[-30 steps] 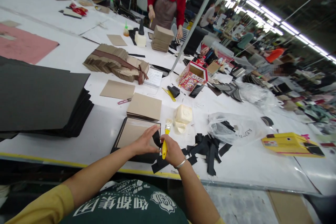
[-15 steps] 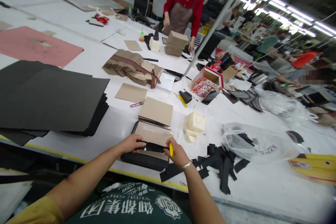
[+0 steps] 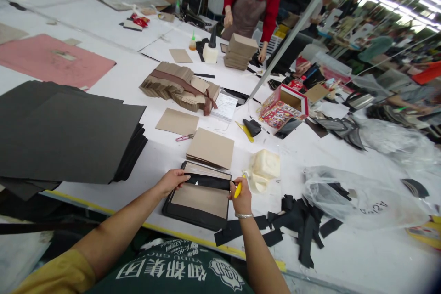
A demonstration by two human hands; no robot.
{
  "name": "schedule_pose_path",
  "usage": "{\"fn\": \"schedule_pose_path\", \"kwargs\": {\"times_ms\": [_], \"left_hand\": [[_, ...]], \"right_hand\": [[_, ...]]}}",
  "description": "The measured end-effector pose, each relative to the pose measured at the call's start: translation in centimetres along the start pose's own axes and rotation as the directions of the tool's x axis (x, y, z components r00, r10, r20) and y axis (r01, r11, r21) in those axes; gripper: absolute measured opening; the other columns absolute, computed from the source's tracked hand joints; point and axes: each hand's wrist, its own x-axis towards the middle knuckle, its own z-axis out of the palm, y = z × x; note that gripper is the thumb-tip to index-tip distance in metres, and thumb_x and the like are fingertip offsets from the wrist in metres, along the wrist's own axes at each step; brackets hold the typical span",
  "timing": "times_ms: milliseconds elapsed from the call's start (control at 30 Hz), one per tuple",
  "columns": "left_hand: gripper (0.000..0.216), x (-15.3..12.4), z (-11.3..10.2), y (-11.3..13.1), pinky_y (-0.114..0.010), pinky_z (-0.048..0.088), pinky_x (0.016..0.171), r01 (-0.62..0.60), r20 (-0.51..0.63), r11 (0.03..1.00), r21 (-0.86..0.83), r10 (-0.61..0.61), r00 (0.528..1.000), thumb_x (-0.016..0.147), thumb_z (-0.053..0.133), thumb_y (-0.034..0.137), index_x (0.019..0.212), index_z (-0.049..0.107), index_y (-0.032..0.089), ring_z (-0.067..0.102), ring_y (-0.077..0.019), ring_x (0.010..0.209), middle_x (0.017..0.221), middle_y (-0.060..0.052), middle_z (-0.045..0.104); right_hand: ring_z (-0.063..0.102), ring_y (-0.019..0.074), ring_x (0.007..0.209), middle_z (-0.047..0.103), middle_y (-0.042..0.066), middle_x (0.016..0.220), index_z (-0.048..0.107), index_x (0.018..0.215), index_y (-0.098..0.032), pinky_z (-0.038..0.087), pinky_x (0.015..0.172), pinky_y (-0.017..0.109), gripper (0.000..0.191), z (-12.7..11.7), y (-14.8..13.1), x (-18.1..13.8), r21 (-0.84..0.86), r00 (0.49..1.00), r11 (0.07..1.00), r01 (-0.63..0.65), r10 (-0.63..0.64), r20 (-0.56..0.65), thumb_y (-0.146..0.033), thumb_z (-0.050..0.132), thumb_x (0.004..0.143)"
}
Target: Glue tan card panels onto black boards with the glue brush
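Fingers (image 3: 181, 176) of left hand (image 3: 172, 180) and right hand (image 3: 243, 193) pinch black strip (image 3: 212, 181), right also gripping yellow brush (image 3: 238, 190); forearms (image 3: 134, 216) converge.

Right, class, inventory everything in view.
Held strip: 1, black, front centre
Panel: 1, tan and black, beneath
Brush handle: 1, yellow, right of panel
Loose strips: pile, black, right
Plastic container: 1, cream, right
Lettered plastic bag: 1, clear, right
Thread snips: 1, pink, centre
Cardboard pieces: several stacks, tan, centre
Large sheets: one stack, dark grey, left
Flat sheet: 1, pink, left
Patterned box: 1, red, beyond container
Co-worker: 1, red sleeves, far side
Left hand, right hand: 2, bare, gripping strip
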Motion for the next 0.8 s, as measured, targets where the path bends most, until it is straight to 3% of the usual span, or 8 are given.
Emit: {"fn": "schedule_pose_path", "kwargs": {"times_ms": [100,200,267,433,533,667,733,800], "left_hand": [[0.04,0.2,0.1,0.3,-0.017,0.022,0.036,-0.056,-0.048,0.991,0.12,0.062,0.997,0.06,0.065,0.043,0.085,0.064,0.012,0.034,-0.003,0.037,0.045,0.007,0.045],[0.046,-0.1,0.4,0.8,-0.018,0.028,0.036,-0.054,-0.045,0.988,0.145,0.061,0.997,0.06,0.065,0.045,0.092,0.064,0.011,0.04,-0.0051,0.037,0.045,0.005,0.049],[0.048,-0.4,0.7,1.0,-0.02,0.036,0.04,-0.05,-0.01,0.992,0.115,0.051,0.999,0.059,0.066,0.046,0.092,0.064,0.011,0.047,-0.0076,0.041,0.051,0.002,0.056],[0.047,-0.8,1.6,0.1,-0.028,0.051,0.061,-0.066,0.051,0.998,0.022,0.064,0.997,0.062,0.061,0.053,0.082,0.064,0.01,0.062,-0.0154,0.065,0.071,-0.006,0.065],[0.043,-0.3,1.9,-0.9,-0.028,0.052,0.065,-0.152,-0.03,0.986,0.072,0.155,0.987,0.063,0.062,0.049,0.082,0.063,0.011,0.061,-0.0154,0.069,0.077,-0.005,0.065],[0.053,0.8,2.0,-1.7,-0.026,0.05,0.06,-0.247,-0.155,0.955,0.165,0.273,0.95,0.063,0.064,0.04,0.108,0.052,0.014,0.059,-0.0128,0.059,0.064,0.002,0.061],[0.05,1.4,2.0,-1.6,-0.025,0.05,0.058,-0.204,-0.213,0.968,0.148,0.232,0.949,0.062,0.064,0.038,0.105,0.052,0.014,0.059,-0.0127,0.057,0.062,0.002,0.06],[0.038,2.0,2.0,-1.3,-0.024,0.049,0.055,-0.127,-0.249,0.985,0.118,0.153,0.956,0.061,0.065,0.037,0.088,0.056,0.013,0.058,-0.0123,0.055,0.062,0.001,0.059]], "right_hand": [[0.056,0.012,0.048,0.055,0.0,0.074,0.038,0.088,-0.022,0.045,0.042,0.025,0.025,-0.3,0.2,0.2,0.167,1.0,0.986,-0.02,0.022,-0.014,-0.042,0.049,0.078],[0.06,0.015,0.061,0.058,0.004,0.076,0.039,0.086,-0.021,0.05,0.053,0.029,0.022,-0.6,0.4,0.0,0.223,0.998,0.975,0.016,-0.003,-0.058,-0.042,0.044,0.082],[0.06,0.0156,0.067,0.059,0.004,0.077,0.043,0.083,-0.021,0.05,0.059,0.029,0.021,-0.7,0.7,-0.3,0.156,0.994,0.987,0.043,-0.026,-0.104,-0.042,0.041,0.083],[0.056,0.0138,0.067,0.058,0.002,0.075,0.05,0.081,-0.02,0.045,0.067,0.027,0.018,-0.5,1.9,-1.1,-0.205,0.966,0.969,0.137,-0.176,-0.187,-0.038,0.05,0.08],[0.056,0.015,0.077,0.057,0.004,0.083,0.051,0.089,-0.019,0.045,0.073,0.029,0.018,-0.2,2.6,-1.2,-0.249,0.949,0.944,0.216,-0.262,-0.172,-0.034,0.048,0.081],[0.053,0.0182,0.088,0.055,0.008,0.094,0.047,0.101,-0.017,0.043,0.08,0.034,0.026,0.6,3.3,-0.8,-0.265,0.925,0.935,0.236,-0.3,-0.235,-0.033,0.048,0.081],[0.053,0.0183,0.086,0.054,0.008,0.095,0.046,0.102,-0.017,0.043,0.078,0.034,0.027,1.1,3.6,-0.3,-0.264,0.93,0.941,0.21,-0.276,-0.245,-0.033,0.049,0.08],[0.053,0.0176,0.082,0.053,0.006,0.093,0.046,0.101,-0.018,0.043,0.076,0.033,0.027,1.5,3.7,0.4,-0.258,0.937,0.947,0.19,-0.253,-0.239,-0.034,0.05,0.079]]}}
